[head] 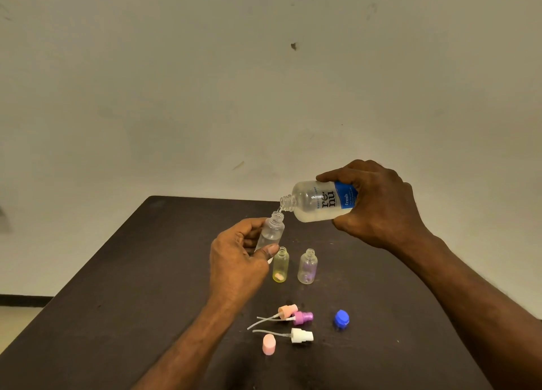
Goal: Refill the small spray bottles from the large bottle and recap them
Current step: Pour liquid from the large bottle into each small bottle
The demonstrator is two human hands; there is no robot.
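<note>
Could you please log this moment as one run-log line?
left hand holds clear small bottle | right hand tips large bottle, pouring | two bottles uncapped

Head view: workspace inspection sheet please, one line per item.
Surface: dark table, matte, scuffed.
Job's things: large bottle tilted, neck over clear spray bottle; yellow spray bottle and purple-tinted spray bottle stand uncapped.
Clutter: orange spray head, purple spray head, white spray head, pink cap, blue cap lie loose near the front.
Grippers: left hand holds the clear spray bottle; right hand grips the large bottle.
Cables: nothing seen.
Surroundings: pale wall, marked.
</note>
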